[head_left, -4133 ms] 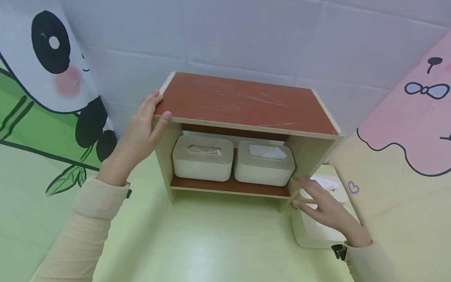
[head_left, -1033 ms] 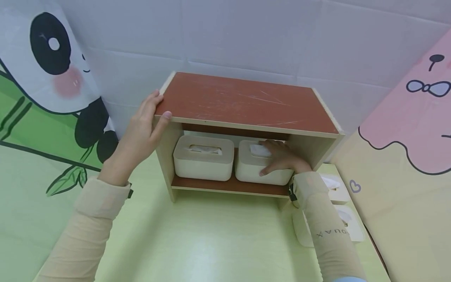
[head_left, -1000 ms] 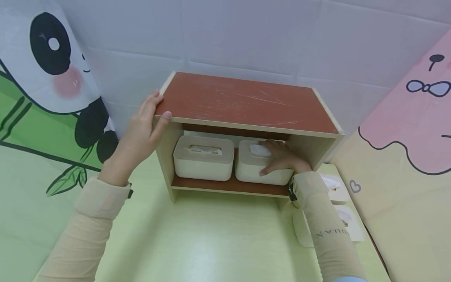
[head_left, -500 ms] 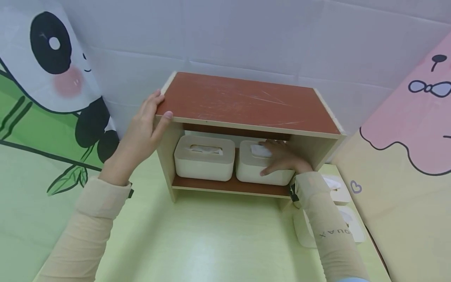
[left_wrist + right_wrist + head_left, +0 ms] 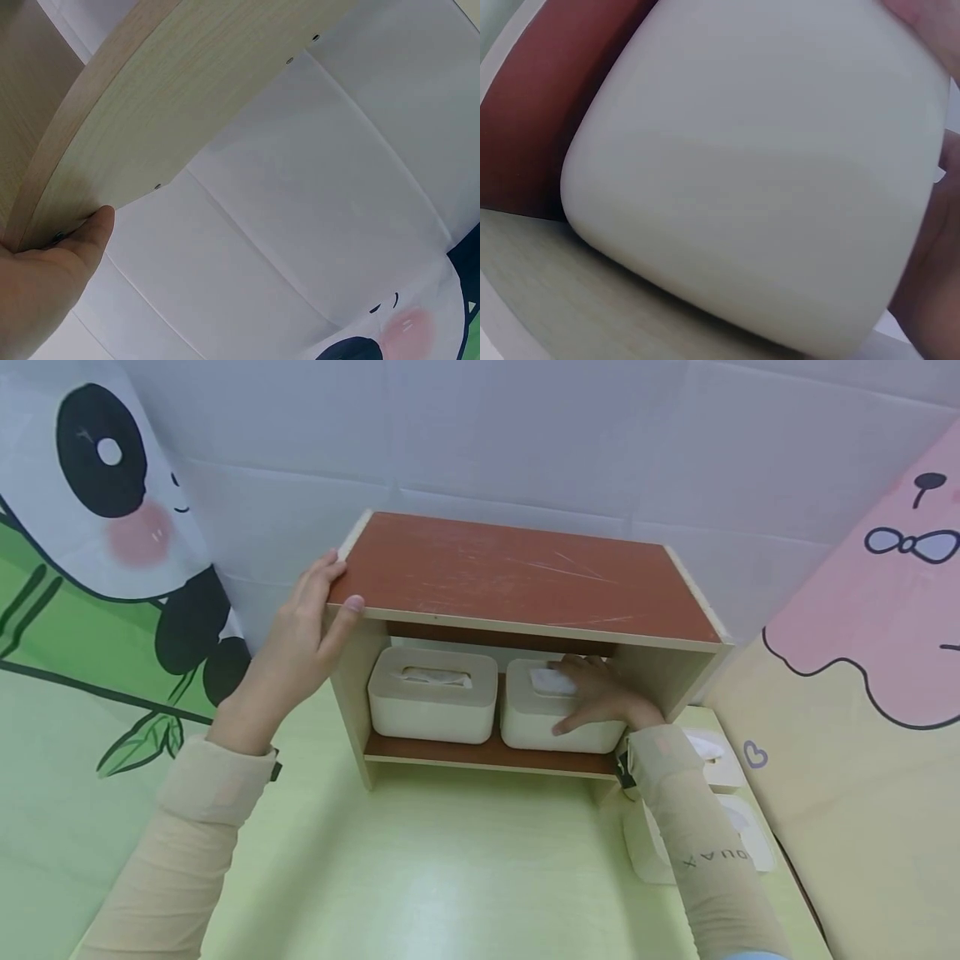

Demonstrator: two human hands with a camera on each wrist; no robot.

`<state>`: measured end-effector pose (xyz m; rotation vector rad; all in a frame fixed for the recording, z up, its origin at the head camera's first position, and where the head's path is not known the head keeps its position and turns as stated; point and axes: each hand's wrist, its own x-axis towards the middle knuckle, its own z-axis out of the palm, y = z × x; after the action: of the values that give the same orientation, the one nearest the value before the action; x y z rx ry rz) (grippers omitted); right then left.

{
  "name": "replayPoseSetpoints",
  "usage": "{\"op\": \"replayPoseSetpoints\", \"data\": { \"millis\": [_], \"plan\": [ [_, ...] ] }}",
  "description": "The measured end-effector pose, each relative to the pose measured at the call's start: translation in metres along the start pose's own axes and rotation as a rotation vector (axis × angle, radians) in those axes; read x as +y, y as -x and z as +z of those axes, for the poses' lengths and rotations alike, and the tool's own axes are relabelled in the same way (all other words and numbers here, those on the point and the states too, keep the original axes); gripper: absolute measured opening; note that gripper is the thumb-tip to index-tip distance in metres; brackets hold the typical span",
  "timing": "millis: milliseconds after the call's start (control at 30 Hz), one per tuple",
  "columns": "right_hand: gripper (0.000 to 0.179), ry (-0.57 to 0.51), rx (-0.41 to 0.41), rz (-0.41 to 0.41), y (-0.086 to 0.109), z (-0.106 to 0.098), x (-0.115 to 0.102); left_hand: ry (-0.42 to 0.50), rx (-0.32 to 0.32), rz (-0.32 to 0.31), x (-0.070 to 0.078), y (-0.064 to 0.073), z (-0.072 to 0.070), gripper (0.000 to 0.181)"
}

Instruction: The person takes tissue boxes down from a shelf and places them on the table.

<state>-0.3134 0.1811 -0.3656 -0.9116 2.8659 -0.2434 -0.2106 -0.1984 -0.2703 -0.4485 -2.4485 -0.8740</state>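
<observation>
Table (image 5: 427,860), lower frame: left hand (image 5: 292,652) grips shelf (image 5: 510,577); spread right hand (image 5: 600,693) clasps tissue box (image 5: 528,717), likely light, stiff; hold front-to-back.

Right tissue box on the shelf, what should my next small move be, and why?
Perhaps ease the right tissue box straight toward you: your right hand grips it, your left hand holds the corner of the shelf unit, and the front is open.
</observation>
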Motion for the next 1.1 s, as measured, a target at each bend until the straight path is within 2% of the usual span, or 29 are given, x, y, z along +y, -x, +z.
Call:
{"op": "replayPoseSetpoints", "data": {
  "millis": [167, 500, 1100],
  "plan": [
    [0.108, 0.015, 0.015, 0.004, 0.003, 0.001, -0.002, -0.005, 0.004, 0.004, 0.0, 0.0, 0.001, 0.061],
    [0.107, -0.026, 0.033, 0.009, 0.013, 0.002, -0.007, 0.0, 0.004, 0.004, 0.001, -0.001, 0.001, 0.062],
    [0.103, 0.066, 0.192, -0.051, 0.038, 0.006, -0.027, 0.002, 0.002, -0.01, 0.003, 0.0, 0.0, 0.062]
  ]
}}
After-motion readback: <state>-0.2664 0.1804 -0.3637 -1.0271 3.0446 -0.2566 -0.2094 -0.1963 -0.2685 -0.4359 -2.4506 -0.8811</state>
